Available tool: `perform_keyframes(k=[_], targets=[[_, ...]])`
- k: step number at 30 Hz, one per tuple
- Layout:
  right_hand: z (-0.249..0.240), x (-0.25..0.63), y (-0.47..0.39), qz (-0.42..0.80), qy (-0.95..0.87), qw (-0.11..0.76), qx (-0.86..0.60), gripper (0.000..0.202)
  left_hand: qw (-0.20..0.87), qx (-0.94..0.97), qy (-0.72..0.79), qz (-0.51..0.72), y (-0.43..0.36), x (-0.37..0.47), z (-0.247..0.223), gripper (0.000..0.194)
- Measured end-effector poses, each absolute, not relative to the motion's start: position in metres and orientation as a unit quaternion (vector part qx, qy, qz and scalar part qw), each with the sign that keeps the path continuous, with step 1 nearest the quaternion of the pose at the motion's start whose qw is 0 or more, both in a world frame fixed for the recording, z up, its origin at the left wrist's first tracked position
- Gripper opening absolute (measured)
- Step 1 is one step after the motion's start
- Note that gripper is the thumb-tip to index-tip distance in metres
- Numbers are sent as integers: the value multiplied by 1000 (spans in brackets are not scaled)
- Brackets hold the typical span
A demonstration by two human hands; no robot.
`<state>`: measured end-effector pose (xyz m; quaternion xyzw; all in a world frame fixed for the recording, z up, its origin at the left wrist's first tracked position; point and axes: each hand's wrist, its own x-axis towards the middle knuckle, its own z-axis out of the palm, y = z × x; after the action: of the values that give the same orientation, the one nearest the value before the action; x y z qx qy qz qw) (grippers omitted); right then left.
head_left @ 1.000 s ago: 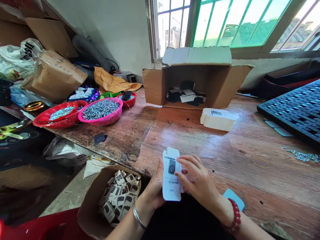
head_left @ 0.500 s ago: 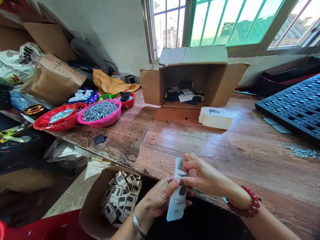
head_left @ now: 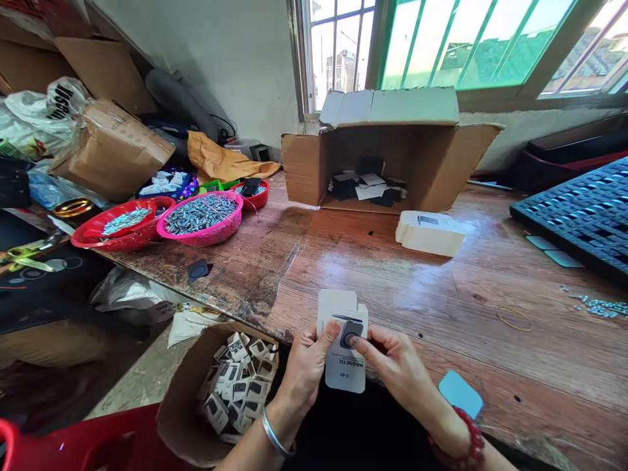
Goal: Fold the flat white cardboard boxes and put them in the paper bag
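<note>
A white printed card package (head_left: pixel 345 376) with a dark square picture and the word MAGNETIC is held upright over the table's front edge. My left hand (head_left: pixel 308 366) grips its left side, thumb on the front. On the right side my right hand (head_left: pixel 400 366) pinches it, its thumb on the dark picture. Below and left, an open carton (head_left: pixel 184 392) holds several small white printed boxes (head_left: pixel 238 390). A stack of white cards (head_left: pixel 430 235) lies on the table behind the hands. A light blue card (head_left: pixel 460 394) rests beside my right wrist.
On the wooden table (head_left: pixel 343 261), a large open carton (head_left: pixel 301 170) holds black and white pieces. Pink (head_left: pixel 201 226) and red (head_left: pixel 122 234) baskets of metal parts are at left. A black lattice tray (head_left: pixel 579 209), a rubber band (head_left: pixel 513 318) and scattered metal bits are at right.
The card package has turned to show its printed front more fully and spread wider. My right hand has moved down from its top to its right side. The blue card has come into view.
</note>
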<state>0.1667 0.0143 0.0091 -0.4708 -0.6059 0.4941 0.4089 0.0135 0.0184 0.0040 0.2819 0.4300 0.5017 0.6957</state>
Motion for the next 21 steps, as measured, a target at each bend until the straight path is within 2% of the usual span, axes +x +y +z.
perform_keyframes(k=[4,7,9,13,21], targets=[[2,161,11,357,-629,444,-529,33,592,331,470,565,18,22,-3,40],[-3,156,13,353,-601,473,-539,26,532,345,476,609,15,26,-3,68],[-6,152,15,365,-564,528,-520,17,535,356,459,613,12,27,-2,76],[-9,146,14,348,-522,623,-467,29,568,413,420,575,6,25,-2,71],[-14,144,15,385,-503,632,-447,35,555,468,419,545,1,22,-11,66]])
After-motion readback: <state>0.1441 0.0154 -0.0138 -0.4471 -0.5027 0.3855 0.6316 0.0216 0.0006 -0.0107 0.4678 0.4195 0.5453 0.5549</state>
